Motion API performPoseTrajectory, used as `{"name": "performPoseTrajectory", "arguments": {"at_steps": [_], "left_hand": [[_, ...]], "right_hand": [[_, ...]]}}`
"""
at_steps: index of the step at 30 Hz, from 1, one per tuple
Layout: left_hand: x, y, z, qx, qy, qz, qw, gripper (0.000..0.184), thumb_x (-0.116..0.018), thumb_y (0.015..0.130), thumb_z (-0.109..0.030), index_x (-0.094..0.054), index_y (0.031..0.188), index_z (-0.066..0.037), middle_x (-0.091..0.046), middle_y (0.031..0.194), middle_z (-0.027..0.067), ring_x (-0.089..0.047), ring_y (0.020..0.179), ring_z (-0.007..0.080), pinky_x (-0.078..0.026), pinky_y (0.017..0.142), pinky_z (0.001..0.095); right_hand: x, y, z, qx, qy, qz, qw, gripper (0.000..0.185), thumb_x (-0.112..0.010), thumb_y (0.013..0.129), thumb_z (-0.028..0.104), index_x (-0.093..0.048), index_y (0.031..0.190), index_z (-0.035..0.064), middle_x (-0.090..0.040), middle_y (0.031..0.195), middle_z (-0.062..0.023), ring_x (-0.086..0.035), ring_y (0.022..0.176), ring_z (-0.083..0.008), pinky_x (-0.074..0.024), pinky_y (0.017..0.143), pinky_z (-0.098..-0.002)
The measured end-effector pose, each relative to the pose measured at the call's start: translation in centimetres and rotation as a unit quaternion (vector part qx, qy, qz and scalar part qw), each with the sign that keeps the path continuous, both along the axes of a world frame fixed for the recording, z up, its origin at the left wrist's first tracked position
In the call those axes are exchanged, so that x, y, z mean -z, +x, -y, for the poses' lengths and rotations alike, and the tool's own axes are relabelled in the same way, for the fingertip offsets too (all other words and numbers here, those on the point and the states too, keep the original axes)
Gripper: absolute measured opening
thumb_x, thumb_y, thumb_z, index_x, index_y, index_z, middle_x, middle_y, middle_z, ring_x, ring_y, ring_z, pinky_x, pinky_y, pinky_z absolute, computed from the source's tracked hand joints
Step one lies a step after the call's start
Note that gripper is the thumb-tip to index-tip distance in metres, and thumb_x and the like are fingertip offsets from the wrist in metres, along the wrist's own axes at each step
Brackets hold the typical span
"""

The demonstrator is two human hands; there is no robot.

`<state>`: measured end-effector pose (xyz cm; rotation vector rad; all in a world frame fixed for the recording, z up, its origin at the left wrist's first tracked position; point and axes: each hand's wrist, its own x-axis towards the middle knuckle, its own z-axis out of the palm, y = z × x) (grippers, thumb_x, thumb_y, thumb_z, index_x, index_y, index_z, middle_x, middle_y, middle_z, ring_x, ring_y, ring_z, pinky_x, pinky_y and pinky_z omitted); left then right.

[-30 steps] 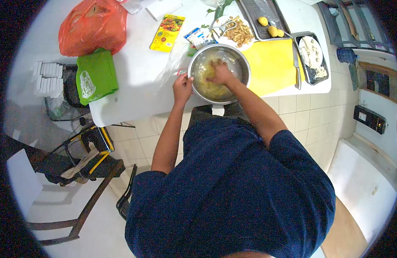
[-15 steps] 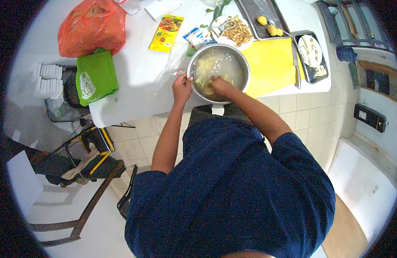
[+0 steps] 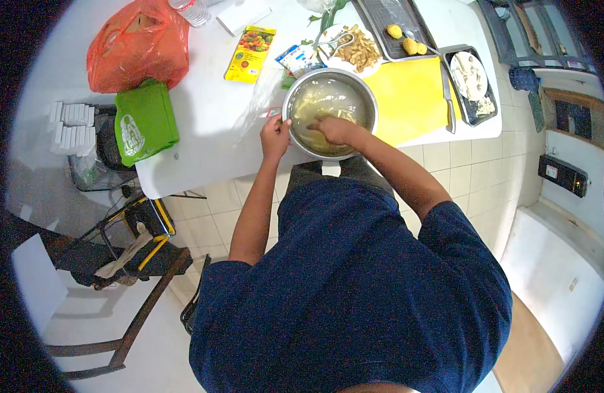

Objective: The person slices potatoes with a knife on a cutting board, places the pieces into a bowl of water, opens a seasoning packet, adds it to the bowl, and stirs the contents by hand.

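A round metal bowl (image 3: 371,98) of cloudy water stands at the table's front edge, with pale yellow cut pieces (image 3: 308,105), apparently potato, under the surface. My left hand (image 3: 275,137) is closed on the bowl's left rim, thumb at the edge. Inside the bowl, my right hand (image 3: 338,131) reaches in from the right. Its fingers point left, stretched and somewhat apart, at the water among the pieces; their tips are partly hidden and nothing shows in them.
Right of the bowl lie a yellow cutting sheet (image 3: 403,98), a knife (image 3: 449,105) and a black tray (image 3: 488,120) with a white plate. Behind are a plate of peelings (image 3: 361,52) and a dark tray (image 3: 384,29) with potatoes. Red (image 3: 138,52) and green bags (image 3: 145,124) sit left.
My right hand has lifted slightly and shifted within the bowl, so more of its fingers show. The pieces in the water have moved about. My left hand stays at the rim.
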<state>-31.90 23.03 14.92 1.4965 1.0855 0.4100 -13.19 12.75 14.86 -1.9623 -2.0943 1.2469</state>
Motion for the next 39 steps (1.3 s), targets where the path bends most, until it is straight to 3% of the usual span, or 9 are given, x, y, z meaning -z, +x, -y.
{"name": "performPoseTrajectory", "arguments": {"at_steps": [6, 15, 16, 21, 26, 29, 32, 35, 39], "left_hand": [[0.1, 0.1, 0.1, -0.015, -0.015, 0.005, 1.0, 0.029, -0.064, 0.086, -0.012, -0.061, 0.113, -0.001, -0.066, 0.073, 0.0109, -0.063, 0.054, 0.0154, -0.054, 0.042, 0.0288], [0.6, 0.0, 0.1, -0.009, 0.023, 0.018, 1.0, 0.029, -0.064, 0.086, -0.012, -0.061, 0.112, -0.001, -0.067, 0.078, 0.0141, -0.065, 0.057, 0.0176, -0.055, 0.044, 0.0299], [0.5, 0.0, 0.1, -0.009, 0.017, 0.013, 1.0, 0.029, -0.064, 0.086, -0.012, -0.061, 0.112, 0.0, -0.068, 0.078, 0.0143, -0.065, 0.057, 0.0178, -0.055, 0.044, 0.0301], [-0.2, 0.2, 0.2, -0.02, -0.023, 0.004, 1.0, 0.026, -0.062, 0.088, -0.01, -0.063, 0.112, -0.002, -0.063, 0.074, 0.0055, -0.06, 0.054, 0.0125, -0.053, 0.044, 0.0275], [1.3, -0.1, -0.1, -0.006, 0.014, 0.002, 1.0, 0.029, -0.063, 0.086, -0.012, -0.061, 0.113, 0.0, -0.068, 0.076, 0.0135, -0.064, 0.054, 0.0168, -0.052, 0.044, 0.0299], [1.0, -0.2, 0.0, -0.004, 0.016, 0.013, 1.0, 0.031, -0.064, 0.086, -0.013, -0.06, 0.114, 0.001, -0.068, 0.075, 0.0128, -0.062, 0.052, 0.0159, -0.05, 0.044, 0.0295], [0.4, -0.1, 0.0, -0.004, 0.003, 0.016, 1.0, 0.032, -0.064, 0.086, -0.014, -0.06, 0.114, 0.001, -0.067, 0.073, 0.0113, -0.061, 0.051, 0.0149, -0.05, 0.044, 0.0293], [-0.7, 0.2, 0.1, -0.012, -0.015, 0.003, 1.0, 0.028, -0.063, 0.087, -0.012, -0.061, 0.112, 0.001, -0.064, 0.071, 0.0071, -0.059, 0.052, 0.0129, -0.05, 0.043, 0.0276], [-0.4, 0.1, 0.1, -0.014, -0.02, 0.006, 1.0, 0.027, -0.063, 0.087, -0.011, -0.062, 0.111, 0.0, -0.063, 0.072, 0.0057, -0.058, 0.053, 0.0115, -0.05, 0.042, 0.0264]], "right_hand": [[-0.8, -3.6, -1.0, -0.07, 0.023, 0.186, 0.98, 0.061, -0.06, 0.083, 0.036, -0.043, 0.14, 0.0213, -0.021, 0.154, -0.0131, -0.012, 0.142, -0.0424, -0.015, 0.098, -0.0783], [-0.3, -1.2, -1.3, 0.048, -0.026, 0.306, 0.95, 0.091, -0.07, 0.069, 0.058, -0.031, 0.145, 0.0241, -0.026, 0.151, -0.0122, -0.022, 0.139, -0.0412, -0.017, 0.1, -0.075], [-0.4, -1.0, -0.8, 0.057, -0.015, 0.328, 0.943, 0.093, -0.073, 0.066, 0.057, -0.033, 0.143, 0.0228, -0.032, 0.146, -0.012, -0.029, 0.134, -0.0399, -0.0267, 0.096, -0.0736], [-1.7, 0.4, 1.7, 0.103, -0.089, 0.27, 0.953, 0.082, -0.071, 0.073, 0.046, -0.033, 0.143, 0.0231, -0.032, 0.145, -0.0161, -0.034, 0.13, -0.0441, -0.0395, 0.091, -0.0668], [-0.6, -0.7, 3.8, 0.129, -0.057, 0.243, 0.96, 0.06, -0.068, 0.076, 0.033, -0.046, 0.128, 0.0152, -0.047, 0.128, -0.0182, -0.05, 0.116, -0.038, -0.0479, 0.086, -0.0557], [6.9, -0.3, 5.1, 0.114, 0.005, 0.127, 0.985, 0.043, -0.066, 0.075, 0.022, -0.059, 0.115, 0.0102, -0.059, 0.114, -0.0219, -0.058, 0.106, -0.0411, -0.0497, 0.086, -0.0508], [5.6, -0.4, 4.2, 0.186, -0.053, 0.041, 0.98, 0.039, -0.066, 0.071, 0.016, -0.063, 0.109, 0.0059, -0.063, 0.108, -0.0216, -0.061, 0.101, -0.0393, -0.0497, 0.088, -0.0466], [2.3, 0.6, 2.3, 0.107, -0.12, 0.03, 0.987, 0.04, -0.065, 0.068, 0.01, -0.064, 0.107, 0.0049, -0.063, 0.111, -0.021, -0.062, 0.103, -0.0369, -0.0496, 0.089, -0.0443], [3.5, 2.2, 2.9, 0.171, 0.015, -0.098, 0.98, 0.047, -0.062, 0.07, 0.004, -0.059, 0.116, 0.0033, -0.062, 0.115, -0.0224, -0.059, 0.109, -0.0354, -0.0461, 0.094, -0.0392]]}}
